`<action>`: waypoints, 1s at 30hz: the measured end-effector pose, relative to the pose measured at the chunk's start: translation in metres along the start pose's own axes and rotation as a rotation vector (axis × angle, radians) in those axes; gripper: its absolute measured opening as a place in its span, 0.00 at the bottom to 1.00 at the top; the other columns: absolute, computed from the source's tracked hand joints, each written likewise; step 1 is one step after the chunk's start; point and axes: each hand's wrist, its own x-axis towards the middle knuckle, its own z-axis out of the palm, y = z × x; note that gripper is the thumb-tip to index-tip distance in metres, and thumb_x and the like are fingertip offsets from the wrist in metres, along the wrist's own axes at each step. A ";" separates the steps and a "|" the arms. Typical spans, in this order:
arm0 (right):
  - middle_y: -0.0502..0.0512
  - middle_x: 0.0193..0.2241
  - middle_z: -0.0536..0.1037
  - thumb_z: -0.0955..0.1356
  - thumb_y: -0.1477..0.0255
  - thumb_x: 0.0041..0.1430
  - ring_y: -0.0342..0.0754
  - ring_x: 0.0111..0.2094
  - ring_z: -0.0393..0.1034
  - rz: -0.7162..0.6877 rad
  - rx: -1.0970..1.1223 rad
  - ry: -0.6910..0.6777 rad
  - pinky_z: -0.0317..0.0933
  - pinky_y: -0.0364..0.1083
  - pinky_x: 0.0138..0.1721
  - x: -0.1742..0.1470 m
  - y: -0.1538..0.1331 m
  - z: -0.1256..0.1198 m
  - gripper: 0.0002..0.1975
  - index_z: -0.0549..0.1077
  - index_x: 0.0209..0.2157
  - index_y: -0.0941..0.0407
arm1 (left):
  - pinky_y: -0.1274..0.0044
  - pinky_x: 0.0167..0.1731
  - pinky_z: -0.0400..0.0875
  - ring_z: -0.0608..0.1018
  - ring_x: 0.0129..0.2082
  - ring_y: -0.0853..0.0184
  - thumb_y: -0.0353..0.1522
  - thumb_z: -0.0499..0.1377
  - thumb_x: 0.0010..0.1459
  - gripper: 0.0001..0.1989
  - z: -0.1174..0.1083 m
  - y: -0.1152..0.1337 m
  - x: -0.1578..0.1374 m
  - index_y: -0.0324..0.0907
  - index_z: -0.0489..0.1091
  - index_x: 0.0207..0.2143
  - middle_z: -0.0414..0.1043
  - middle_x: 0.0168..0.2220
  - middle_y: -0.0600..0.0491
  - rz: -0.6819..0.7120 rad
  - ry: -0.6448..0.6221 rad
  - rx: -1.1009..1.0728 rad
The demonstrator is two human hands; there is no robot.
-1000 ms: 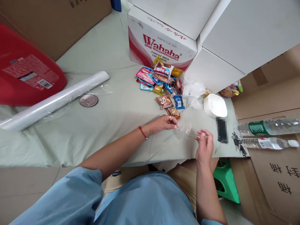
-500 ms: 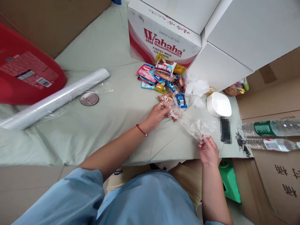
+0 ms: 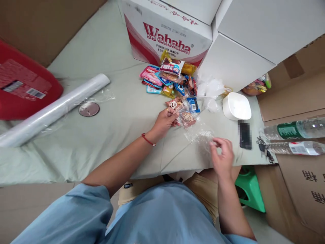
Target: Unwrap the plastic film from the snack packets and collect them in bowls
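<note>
My left hand (image 3: 166, 122) is closed, pinching the edge of a clear plastic bag (image 3: 199, 134) beside the snack packets. The thin bag spreads crumpled to the right, towards my other hand. My right hand (image 3: 222, 154), slightly blurred, has thumb and forefinger drawn together at the bag's right end. A brown-and-pink snack packet (image 3: 188, 119) shows at or under the bag, just right of my left fingers; whether it lies inside I cannot tell. Touching or close behind my left hand is a brown wrapped snack (image 3: 174, 103), with a blue packet (image 3: 193, 105) next to it.
Behind lies a pile of wrapped snacks (image 3: 169, 76) against a Wahaha carton (image 3: 167, 37). To the right are white plastic bags (image 3: 210, 88), a white bowl (image 3: 236, 106), a phone (image 3: 244, 135), keys (image 3: 264, 149) and bottles (image 3: 291, 130). A plastic film roll (image 3: 58, 108), round disc (image 3: 88, 109) and red container (image 3: 27, 84) stand left.
The bag, stretched between my hands before, now hangs looser and crumpled. My right hand has turned and shifted slightly. The view has moved a little, while my left hand keeps its pinch.
</note>
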 end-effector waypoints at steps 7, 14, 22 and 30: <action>0.59 0.38 0.80 0.67 0.66 0.68 0.56 0.42 0.71 -0.079 -0.108 -0.270 0.66 0.55 0.49 0.025 0.003 0.078 0.10 0.80 0.39 0.53 | 0.82 0.24 0.66 0.78 0.22 0.73 0.45 0.73 0.51 0.25 -0.003 0.000 -0.004 0.43 0.63 0.36 0.71 0.25 0.62 0.031 -0.019 0.004; 0.45 0.23 0.72 0.74 0.57 0.57 0.41 0.21 0.58 0.486 0.573 -0.204 0.54 0.42 0.24 0.013 -0.021 0.066 0.15 0.76 0.33 0.54 | 0.76 0.39 0.75 0.81 0.37 0.70 0.38 0.77 0.47 0.39 0.004 -0.014 -0.005 0.46 0.60 0.56 0.77 0.47 0.51 0.117 -0.102 0.033; 0.44 0.23 0.71 0.83 0.65 0.44 0.33 0.19 0.51 0.842 1.278 -0.233 0.49 0.33 0.17 0.003 -0.038 0.047 0.20 0.73 0.30 0.56 | 0.74 0.38 0.78 0.80 0.33 0.72 0.24 0.68 0.47 0.37 0.012 -0.027 -0.020 0.47 0.62 0.58 0.70 0.42 0.56 0.096 0.029 0.131; 0.43 0.21 0.71 0.85 0.65 0.38 0.32 0.17 0.51 0.936 1.192 -0.163 0.45 0.32 0.15 -0.013 0.009 0.016 0.24 0.71 0.28 0.56 | 0.74 0.34 0.79 0.82 0.34 0.69 0.28 0.67 0.46 0.26 -0.033 0.003 -0.047 0.44 0.63 0.47 0.69 0.43 0.55 0.036 0.194 0.118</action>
